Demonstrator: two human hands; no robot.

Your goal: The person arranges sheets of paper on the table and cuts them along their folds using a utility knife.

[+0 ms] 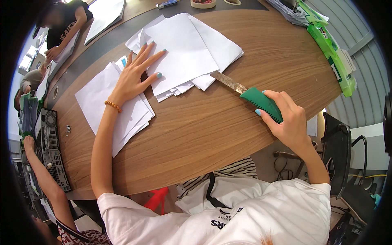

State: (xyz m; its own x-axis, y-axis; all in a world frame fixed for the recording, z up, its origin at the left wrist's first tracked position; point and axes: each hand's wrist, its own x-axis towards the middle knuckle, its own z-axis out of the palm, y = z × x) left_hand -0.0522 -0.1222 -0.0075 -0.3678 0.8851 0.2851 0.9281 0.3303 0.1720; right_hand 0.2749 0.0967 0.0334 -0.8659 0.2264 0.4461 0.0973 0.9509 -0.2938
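Our left hand (132, 77) lies flat with fingers spread, pressing on a stack of white paper sheets (185, 53) on the wooden worktop (212, 130). Our right hand (288, 118) is clenched around the green handle of a knife (251, 96), whose blade tip slides under the stack's near edge.

The left hand (136, 75) lies flat, fingers spread, on white paper sheets (183, 53) stacked on the wooden worktop (196, 130). The right hand (288, 118) grips the green handle of a knife (249, 96); its worn blade tip seems to slip under the stack's edge. Another paper pile (110, 106) lies beneath the left wrist. Green packets (335, 53) sit at the far right.
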